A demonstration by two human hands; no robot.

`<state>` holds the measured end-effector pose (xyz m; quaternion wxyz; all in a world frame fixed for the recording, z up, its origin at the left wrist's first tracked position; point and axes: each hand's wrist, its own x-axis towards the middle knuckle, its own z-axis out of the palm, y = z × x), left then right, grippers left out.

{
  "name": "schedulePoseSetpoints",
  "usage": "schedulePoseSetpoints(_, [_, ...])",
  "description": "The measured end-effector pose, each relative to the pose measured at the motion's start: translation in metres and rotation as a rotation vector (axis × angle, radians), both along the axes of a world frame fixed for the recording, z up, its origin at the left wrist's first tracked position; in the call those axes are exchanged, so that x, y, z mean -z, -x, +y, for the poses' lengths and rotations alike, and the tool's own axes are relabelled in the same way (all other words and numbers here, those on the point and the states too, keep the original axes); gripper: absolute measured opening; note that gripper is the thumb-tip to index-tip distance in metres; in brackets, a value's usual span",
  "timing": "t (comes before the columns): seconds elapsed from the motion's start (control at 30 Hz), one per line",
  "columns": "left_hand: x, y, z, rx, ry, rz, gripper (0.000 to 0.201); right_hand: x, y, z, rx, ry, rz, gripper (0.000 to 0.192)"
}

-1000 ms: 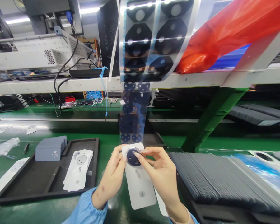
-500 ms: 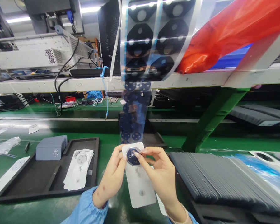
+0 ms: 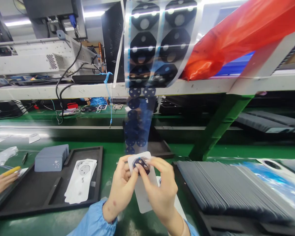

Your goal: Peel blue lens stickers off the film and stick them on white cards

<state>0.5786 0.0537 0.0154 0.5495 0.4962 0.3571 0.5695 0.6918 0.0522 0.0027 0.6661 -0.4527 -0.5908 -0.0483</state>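
- White thin flat plastic back plate (image 3: 144,193) sits upright-tilted between both hands, above the green surface (image 3: 51,223), in front of the person.
- Left hand (image 3: 121,190) is curled around the plate's left edge, thumb up near the top; fingers closed on it.
- Right hand (image 3: 159,188) is pinched on the dark octagonal sticker-like lens ring (image 3: 141,164) at the plate's top, fingertips pressing it against the plate.
- Plate looks light, thin, a bit bendy; smooth face likely slippery and marks easily, so hold by the edges, not the face.
- Ring looks tiny, film-thin, likely tacky on one side; take by its rim with fingertips only.
- Clear hanging film strip with dark octagonal rings (image 3: 140,121) hangs down just behind the plate.
- Black tray (image 3: 99,170) to the left holds a stack of white plates (image 3: 81,180) and a grey block stack (image 3: 51,157).
- Row of dark thin sheets (image 3: 223,186) lies right.
- Another person's hand (image 3: 0,183) at far left edge, holding something yellow.
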Motion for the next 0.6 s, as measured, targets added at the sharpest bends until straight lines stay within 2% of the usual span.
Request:
schedulePoseSetpoints(0.07, [0.001,0.001,0.000,-0.029,0.014,-0.004,0.035,-0.003,-0.003,0.003,0.113,-0.002,-0.002,0.035])
schedulePoseSetpoints(0.1, [0.001,0.002,0.000,-0.038,0.023,-0.004,0.035,-0.005,-0.006,0.004,0.117,0.034,0.035,0.043])
schedulePoseSetpoints(0.17, [0.002,0.003,0.000,-0.010,0.034,0.005,0.036,-0.008,-0.011,0.008,-0.033,0.193,0.149,0.052])
schedulePoseSetpoints(0.23, [0.002,0.002,0.001,0.042,0.036,0.041,0.037,-0.010,-0.015,0.010,-0.286,0.425,0.242,0.042])
schedulePoseSetpoints(0.3, [0.003,0.001,0.001,0.078,0.046,0.078,0.039,-0.011,-0.016,0.012,-0.449,0.601,0.306,0.030])
schedulePoseSetpoints(0.37, [0.003,0.001,0.003,0.089,0.069,0.084,0.043,-0.010,-0.016,0.012,-0.474,0.655,0.346,0.037])
schedulePoseSetpoints(0.47, [0.002,0.003,0.005,0.091,0.100,0.040,0.046,-0.009,-0.019,0.013,-0.493,0.636,0.348,0.041])
schedulePoseSetpoints(0.6, [0.003,0.008,0.008,0.067,0.129,-0.029,0.043,-0.011,-0.028,0.015,-0.766,0.706,0.311,0.035])
